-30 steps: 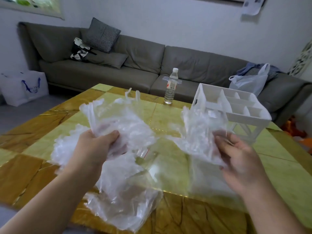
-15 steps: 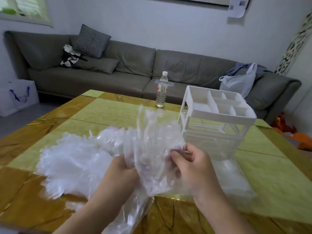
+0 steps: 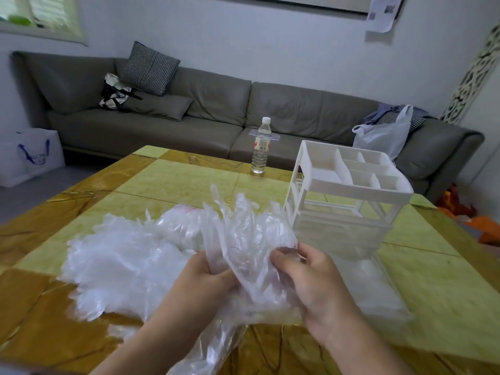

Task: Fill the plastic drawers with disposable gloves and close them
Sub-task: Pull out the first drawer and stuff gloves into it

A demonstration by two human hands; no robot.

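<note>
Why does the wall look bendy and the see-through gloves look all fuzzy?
Head view: the wide lens curves the grey sofa and walls near the edges; the clear plastic gloves held by the left hand and right hand look smeared; the glossy yellow stone table shows soft glare.

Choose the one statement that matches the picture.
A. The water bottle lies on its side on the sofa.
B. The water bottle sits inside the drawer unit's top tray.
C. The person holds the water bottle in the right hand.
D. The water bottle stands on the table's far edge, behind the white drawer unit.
D: the water bottle stands upright on the far edge of the table, beyond and left of the drawer unit; both hands hold gloves.
</note>
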